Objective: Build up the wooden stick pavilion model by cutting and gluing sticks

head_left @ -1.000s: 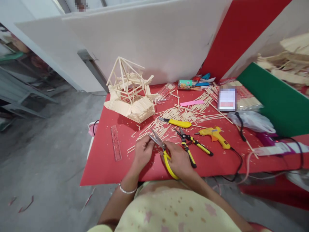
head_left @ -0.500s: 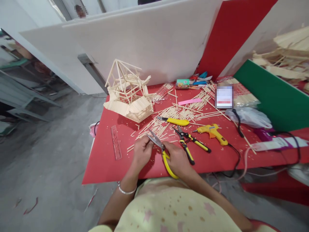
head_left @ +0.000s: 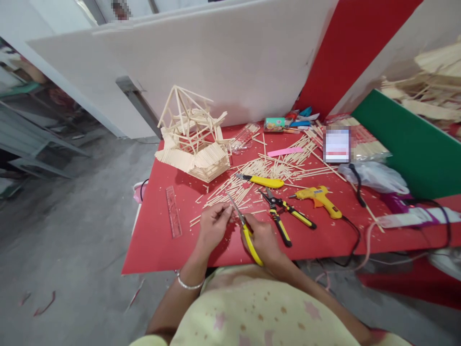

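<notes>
My right hand point(head_left: 264, 240) is wrapped round the handles of yellow-handled scissors point(head_left: 251, 246), whose blades point away from me and look closed together. To the left of the blades, my left hand point(head_left: 213, 226) is closed in a pinch. What sits between its fingertips is too small to make out. Beyond both hands lies a scattered heap of thin wooden sticks point(head_left: 275, 169). A model building frame made of such sticks point(head_left: 194, 154) stands at the back left of the red table point(head_left: 158, 254).
Right of my hands lie pruning shears point(head_left: 279, 223), a yellow utility knife point(head_left: 266, 182) and a yellow glue gun point(head_left: 320, 198) with its cord. A clear ruler point(head_left: 173, 211) is on the left. A phone-like screen point(head_left: 337, 145) and a plastic bag point(head_left: 376, 177) are at the right.
The scissors' blades were spread near my left fingertips and have come together, swinging more upright and a little right. My left hand keeps its pinch in almost the same place.
</notes>
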Demonstrator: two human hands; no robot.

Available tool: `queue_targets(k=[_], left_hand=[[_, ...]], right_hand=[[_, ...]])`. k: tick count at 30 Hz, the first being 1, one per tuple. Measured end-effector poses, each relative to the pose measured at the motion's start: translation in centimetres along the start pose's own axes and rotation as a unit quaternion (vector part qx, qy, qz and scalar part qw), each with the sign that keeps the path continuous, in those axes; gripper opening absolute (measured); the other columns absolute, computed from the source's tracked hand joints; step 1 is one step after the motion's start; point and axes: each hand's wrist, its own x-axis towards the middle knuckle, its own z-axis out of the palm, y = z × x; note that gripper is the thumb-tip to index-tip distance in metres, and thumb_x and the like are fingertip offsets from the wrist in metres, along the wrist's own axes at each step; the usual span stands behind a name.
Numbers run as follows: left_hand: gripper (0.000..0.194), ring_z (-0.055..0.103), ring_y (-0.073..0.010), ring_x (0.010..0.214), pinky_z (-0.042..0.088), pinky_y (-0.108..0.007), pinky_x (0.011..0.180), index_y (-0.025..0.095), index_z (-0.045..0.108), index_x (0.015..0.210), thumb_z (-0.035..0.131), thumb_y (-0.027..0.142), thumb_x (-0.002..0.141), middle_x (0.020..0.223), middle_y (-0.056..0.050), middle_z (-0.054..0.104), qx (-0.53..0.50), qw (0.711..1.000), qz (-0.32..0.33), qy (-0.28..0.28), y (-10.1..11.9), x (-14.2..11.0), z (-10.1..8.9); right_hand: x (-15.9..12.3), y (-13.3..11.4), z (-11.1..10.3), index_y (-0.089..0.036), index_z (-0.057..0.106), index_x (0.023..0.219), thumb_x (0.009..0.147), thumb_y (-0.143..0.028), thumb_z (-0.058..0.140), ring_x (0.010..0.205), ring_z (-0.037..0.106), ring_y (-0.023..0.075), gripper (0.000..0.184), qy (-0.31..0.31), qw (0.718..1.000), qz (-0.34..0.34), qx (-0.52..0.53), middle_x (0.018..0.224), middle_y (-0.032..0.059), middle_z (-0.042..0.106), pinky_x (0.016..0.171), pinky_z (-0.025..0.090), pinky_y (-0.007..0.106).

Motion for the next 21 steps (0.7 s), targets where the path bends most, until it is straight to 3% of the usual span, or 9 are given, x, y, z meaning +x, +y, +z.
queue_targets(k=[5,10,14,17,21], left_hand=[[0.027,0.062,-0.0123,0.061,0.049,-0.024,0.056,0.015,0.074,0.085,0.072,0.042,0.083,0.076,-0.005,0.072,-0.123,0.991,-0.035,0.037,-0.1,0.4,-0.4],[0.022,0.061,-0.0108,0.059,0.046,-0.022,0.053,0.014,0.077,0.086,0.076,0.035,0.080,0.076,-0.008,0.074,-0.201,0.976,-0.069,0.052,0.1,1.0,-1.4],[0.023,0.058,-0.0100,0.054,0.046,-0.022,0.049,0.012,0.077,0.084,0.074,0.035,0.080,0.071,-0.007,0.071,-0.213,0.972,-0.083,0.054,-0.2,1.4,-1.8],[0.025,0.056,-0.0102,0.050,0.046,-0.023,0.046,0.013,0.077,0.085,0.074,0.037,0.080,0.068,-0.006,0.070,-0.198,0.975,-0.085,0.055,-0.3,1.6,-1.8],[0.026,0.058,-0.0121,0.051,0.049,-0.024,0.047,0.013,0.077,0.082,0.077,0.039,0.077,0.064,-0.005,0.069,-0.190,0.979,-0.058,0.050,-0.3,2.1,-2.0]], right_hand=[[0.7,-0.7,-1.0,-0.023,0.059,0.124,0.095,-0.039,0.051,0.065,0.067,0.0205,0.035,0.004,0.988,0.038,-0.151,0.074,0.0057,0.072,0.057,0.032,0.026],[0.4,-1.9,-1.8,-0.021,0.059,0.130,0.092,-0.032,0.055,0.084,0.068,0.0237,0.039,-0.042,0.977,-0.056,-0.203,0.093,0.0106,0.073,0.065,0.040,0.028],[0.6,-2.5,-2.5,-0.021,0.071,0.108,0.096,-0.033,0.051,0.080,0.065,0.0202,0.026,-0.061,0.978,-0.098,-0.175,0.093,0.0114,0.072,0.068,0.041,0.028],[2.0,-3.5,-3.9,-0.021,0.075,0.092,0.099,-0.036,0.048,0.076,0.062,0.0172,0.031,-0.007,0.983,-0.128,-0.130,0.087,0.0089,0.071,0.069,0.041,0.028],[5.6,-4.9,-5.2,-0.027,0.073,0.113,0.099,-0.034,0.053,0.092,0.061,0.0172,0.026,0.091,0.970,-0.226,-0.025,0.099,0.0060,0.071,0.083,0.044,0.029]])
